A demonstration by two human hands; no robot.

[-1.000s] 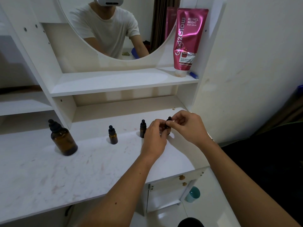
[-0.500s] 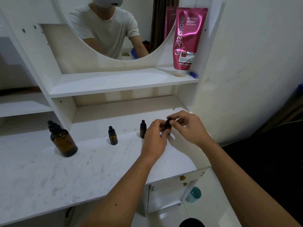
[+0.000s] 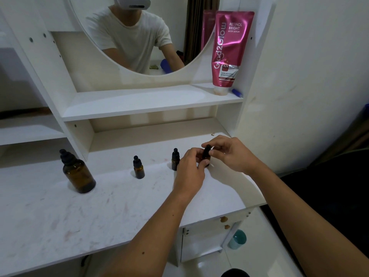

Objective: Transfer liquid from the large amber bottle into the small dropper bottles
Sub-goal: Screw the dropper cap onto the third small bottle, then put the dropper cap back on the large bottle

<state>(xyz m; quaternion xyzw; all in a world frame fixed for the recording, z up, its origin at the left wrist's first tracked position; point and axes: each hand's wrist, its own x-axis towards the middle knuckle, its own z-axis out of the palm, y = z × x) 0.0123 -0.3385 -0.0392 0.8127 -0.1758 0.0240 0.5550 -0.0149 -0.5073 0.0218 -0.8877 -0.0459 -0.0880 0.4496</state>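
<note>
The large amber bottle [image 3: 78, 174] with a black dropper cap stands on the white tabletop [image 3: 119, 206] at the left. Two small amber dropper bottles stand capped further right: one [image 3: 138, 167] in the middle and one [image 3: 175, 159] just left of my hands. A third small dropper bottle [image 3: 206, 154] sits between my hands. My left hand [image 3: 190, 169] holds its body, fingers curled round it. My right hand [image 3: 229, 154] pinches its black cap with thumb and fingers.
A pink body serum tube [image 3: 229, 50] stands cap-down on the upper shelf [image 3: 143, 104] beside a small blue object [image 3: 237, 92]. A round mirror [image 3: 139, 33] hangs behind. A wall lies close on the right. A teal cup [image 3: 238, 239] stands on the floor below.
Both hands stay on the rightmost small bottle. My right fingers have shifted a little on the cap, and more of the bottle shows between the hands now.
</note>
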